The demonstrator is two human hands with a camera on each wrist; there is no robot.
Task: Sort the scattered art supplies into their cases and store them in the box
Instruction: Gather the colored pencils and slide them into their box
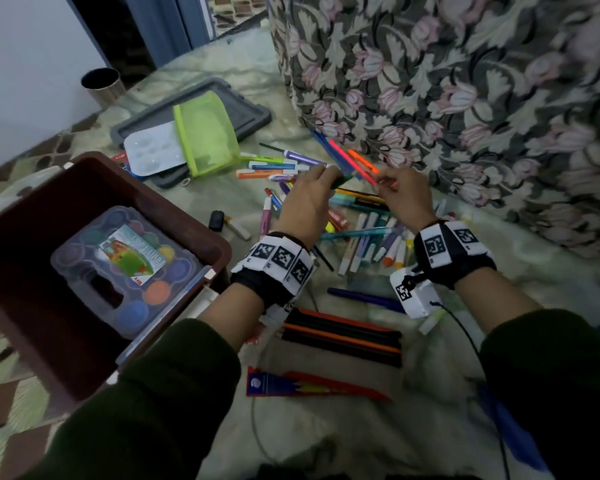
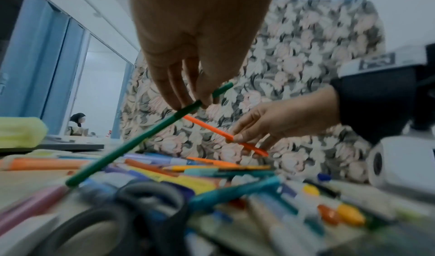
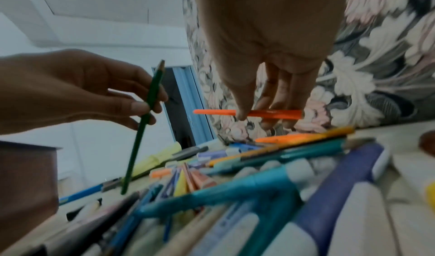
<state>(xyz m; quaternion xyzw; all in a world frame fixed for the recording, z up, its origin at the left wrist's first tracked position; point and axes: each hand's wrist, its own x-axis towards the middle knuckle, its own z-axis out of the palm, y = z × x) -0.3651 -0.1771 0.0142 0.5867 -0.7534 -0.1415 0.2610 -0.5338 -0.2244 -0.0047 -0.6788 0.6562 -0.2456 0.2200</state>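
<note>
My left hand (image 1: 312, 192) pinches a green pencil (image 2: 146, 135) between thumb and fingers, lifted above the pile; the green pencil (image 3: 143, 122) hangs nearly upright in the right wrist view. My right hand (image 1: 400, 195) pinches an orange pencil (image 3: 270, 114) level above the pile; the same orange pencil (image 2: 223, 135) shows in the left wrist view. Below both hands lies a heap of markers and pens (image 1: 368, 233). A black-and-orange pencil case (image 1: 342, 336) lies near my wrists. The brown box (image 1: 25, 327) at left holds a clear paint set (image 1: 125, 268).
A green mesh pouch (image 1: 207, 133) and a white palette (image 1: 153, 152) lie on a grey lid (image 1: 246, 109) at the back. A red pencil packet (image 1: 312, 384) lies nearest me. Grey scissors (image 2: 132, 204) sit under the left wrist. A floral-covered seat (image 1: 465, 98) stands right; a metal cup (image 1: 103, 84) at far left.
</note>
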